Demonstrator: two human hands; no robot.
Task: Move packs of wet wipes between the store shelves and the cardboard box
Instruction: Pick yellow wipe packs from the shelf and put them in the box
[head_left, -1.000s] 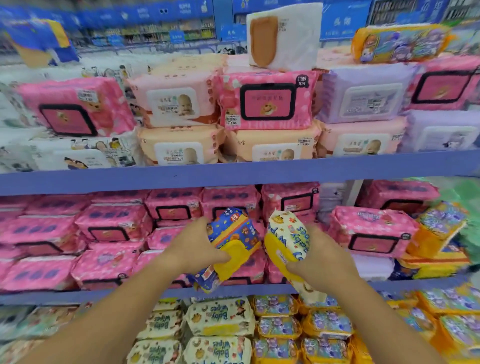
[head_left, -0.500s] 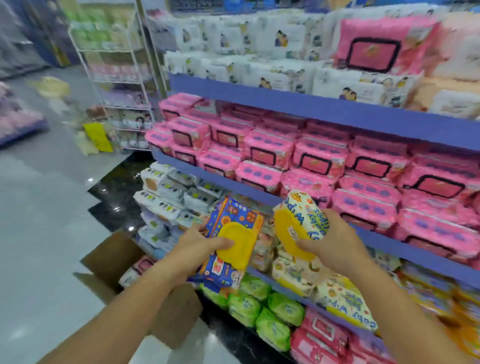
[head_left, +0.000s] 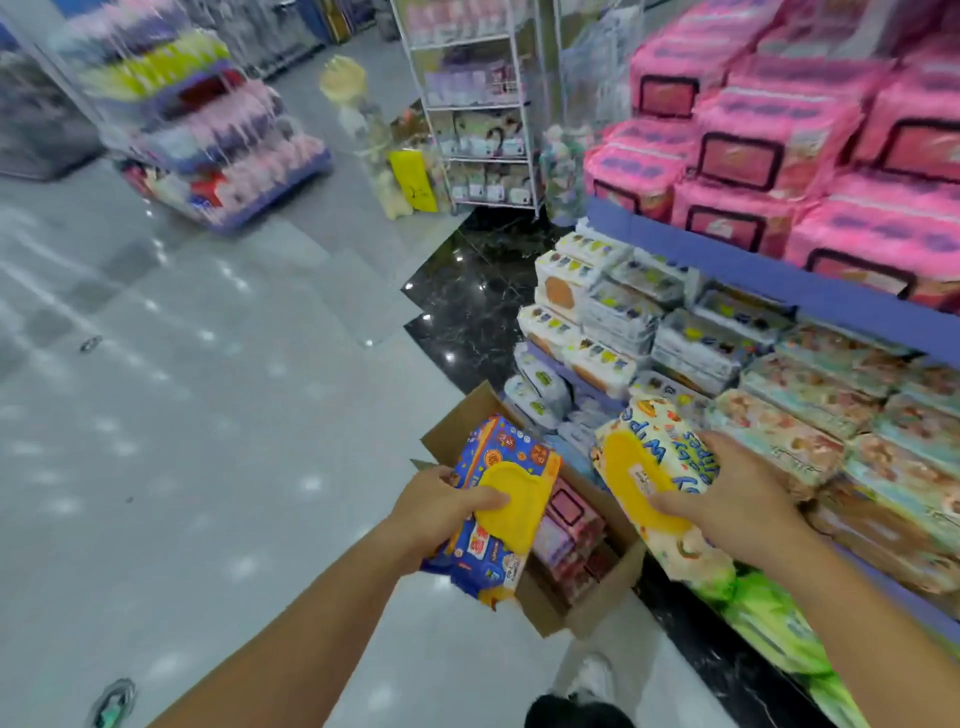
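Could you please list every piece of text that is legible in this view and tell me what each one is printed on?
"Wipes": in blue letters on the cream pack held in the right hand; the word before it is partly covered.
Blue pack in the left hand: small print and red label, too blurred to read.
Yellow sign on the floor: dark marks, unreadable.
Pink packs and other shelf stock: too blurred.

Grey tiled floor (head_left: 208, 415), glossy, black marble strip along shelf base. Open cardboard box (head_left: 597, 613) stands on it beside the shelves (head_left: 779, 280). Blue shelves carry pink packs (head_left: 769, 130) above, white and pale packs (head_left: 613, 312) below. Wire rack (head_left: 478, 104) stands farther back.
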